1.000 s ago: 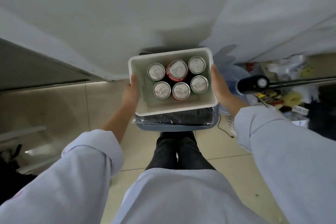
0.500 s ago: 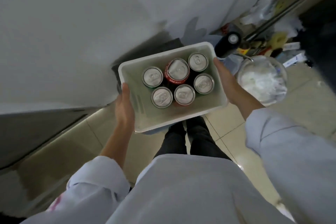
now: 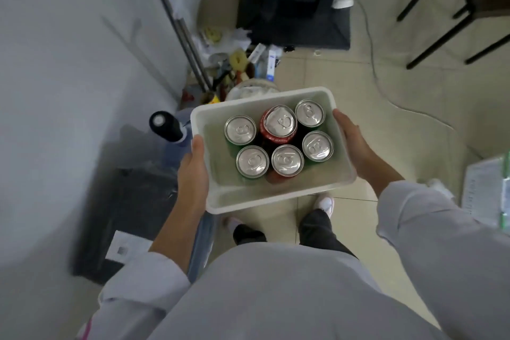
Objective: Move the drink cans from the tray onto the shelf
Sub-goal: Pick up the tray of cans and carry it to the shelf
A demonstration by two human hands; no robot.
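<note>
I carry a white plastic tray [image 3: 242,201] at waist height above the tiled floor. Several drink cans stand upright inside it in two rows, seen from above by their silver tops. One red can [image 3: 279,122] is in the middle of the far row; a green-sided can [image 3: 240,130] stands to its left. My left hand [image 3: 193,171] grips the tray's left rim, thumb over the edge. My right hand [image 3: 353,141] holds the right rim. No shelf is in view.
A white wall runs along the left. Below the tray's left side are a black bin [image 3: 124,218] and a water jug with a black cap [image 3: 164,125]. Metal poles [image 3: 176,25] lean over floor clutter. A black stand base [image 3: 295,19] and chair legs [image 3: 447,22] lie ahead.
The view has swung right, away from the wall, onto open floor with the stand and chair legs. The tray stays in both hands with the cans unmoved inside.
</note>
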